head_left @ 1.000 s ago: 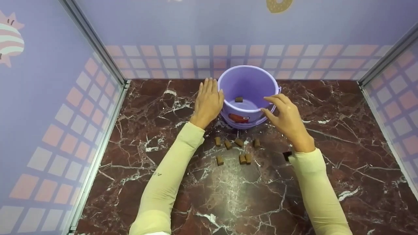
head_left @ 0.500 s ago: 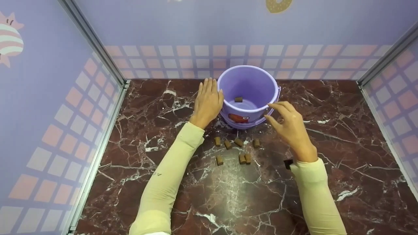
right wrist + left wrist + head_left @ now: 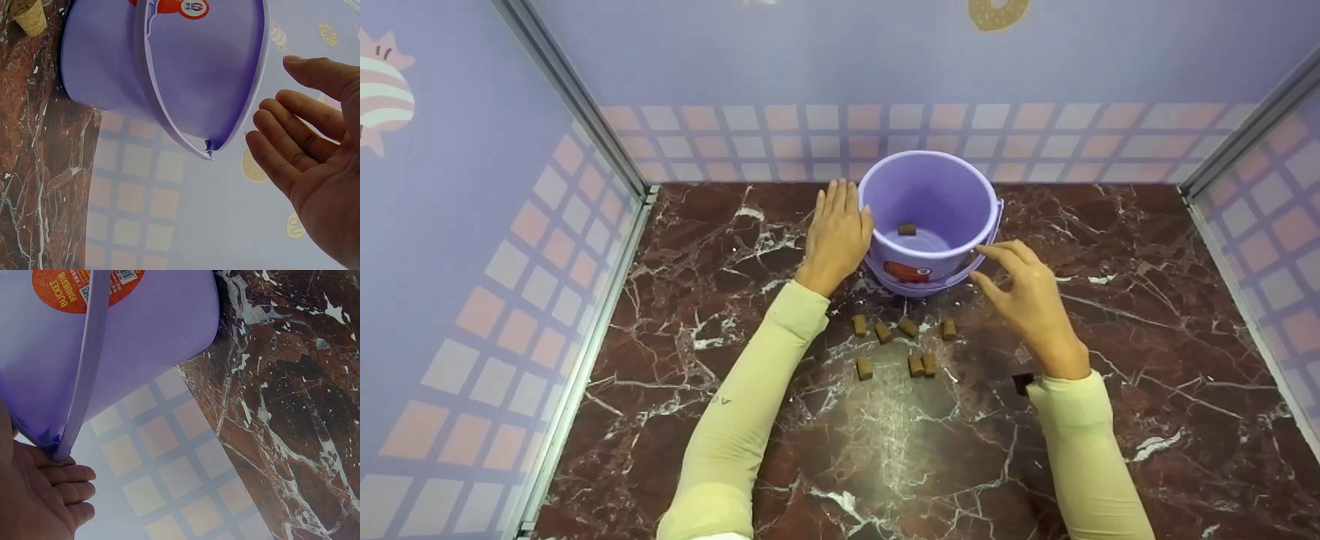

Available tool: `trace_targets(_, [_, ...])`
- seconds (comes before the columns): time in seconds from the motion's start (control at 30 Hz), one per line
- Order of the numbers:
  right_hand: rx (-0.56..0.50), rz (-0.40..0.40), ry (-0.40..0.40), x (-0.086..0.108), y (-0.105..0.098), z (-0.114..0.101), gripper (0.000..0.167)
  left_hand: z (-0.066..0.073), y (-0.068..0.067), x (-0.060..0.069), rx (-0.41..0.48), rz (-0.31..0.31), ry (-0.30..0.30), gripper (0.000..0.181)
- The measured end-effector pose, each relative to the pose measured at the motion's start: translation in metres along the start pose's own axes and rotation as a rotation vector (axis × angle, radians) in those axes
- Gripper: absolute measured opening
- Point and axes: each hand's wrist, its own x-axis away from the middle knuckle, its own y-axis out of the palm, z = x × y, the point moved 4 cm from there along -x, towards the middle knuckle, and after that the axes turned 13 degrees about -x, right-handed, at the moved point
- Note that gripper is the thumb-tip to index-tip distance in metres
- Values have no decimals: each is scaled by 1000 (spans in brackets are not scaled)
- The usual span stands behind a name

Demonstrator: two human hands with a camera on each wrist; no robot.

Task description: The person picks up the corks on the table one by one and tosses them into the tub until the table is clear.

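A purple bucket [image 3: 926, 187] stands upright near the back wall, with one cork [image 3: 907, 229] lying on its bottom. Against the bucket's left side rests my left hand [image 3: 838, 240], fingers straight; in the left wrist view it touches the bucket by the end of the handle [image 3: 90, 354]. My right hand [image 3: 1024, 292] is beside the right rim, fingers loosely bent and holding nothing. The right wrist view shows a gap between that hand [image 3: 315, 146] and the bucket. The handle hangs down across the bucket's front. Several corks [image 3: 907, 327] lie on the table before the bucket.
The dark red marbled tabletop [image 3: 735, 465] runs up to a lilac back wall [image 3: 735, 60] with pink and white squares. Side panels [image 3: 465, 247] stand at left and right, joined by metal corner strips. A small black piece [image 3: 1021, 384] is at my right cuff.
My right hand has drawn back from over the bucket's front right rim, moving right and toward me. The left hand, the bucket and the corks stay in place.
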Motion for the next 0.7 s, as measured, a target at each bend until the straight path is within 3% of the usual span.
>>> trace_targets(0.7, [-6,-48,46,15,10,11,40,0,0,0,-1,-17,-2,62])
